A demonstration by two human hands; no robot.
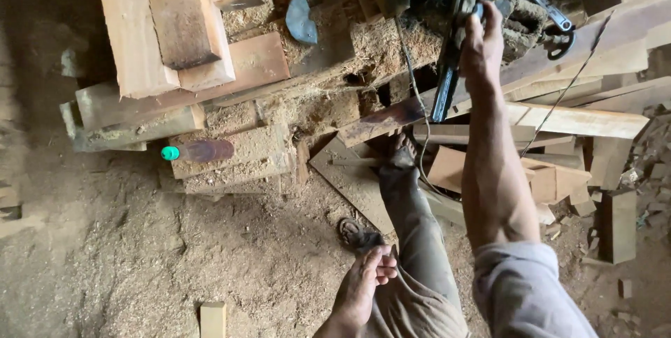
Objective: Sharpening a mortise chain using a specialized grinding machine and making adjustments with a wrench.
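1. Far left is just sawdust floor (126,254), with one small pale wood offcut (212,319) lying at the bottom edge.
2. Next over, a stack of thick planks (175,30) is piled top left, all dusted with sawdust. A brownish plastic bottle with a green cap (199,150) lies on its side on a lower block.
3. A little blue-grey curved blade-shaped piece (300,18) sits on the sawdust near the top, just right of the planks.
4. Bottom middle, the left hand (362,285) hangs loose near the person's trouser leg (419,254), fingers relaxed and slightly curled, holding nothing. A worn sandal (355,234) lies on the ground just above it.
5. Right of centre, the right hand (481,48) is stretched out on a long arm, fingers wrapped round the dark handle of a power saw (451,44) that sits on the sawdust-caked timber at the top. A thin cord (416,100) trails down from it.
6. Far right, loose boards and offcuts (580,121) lie scattered under and past the arm.
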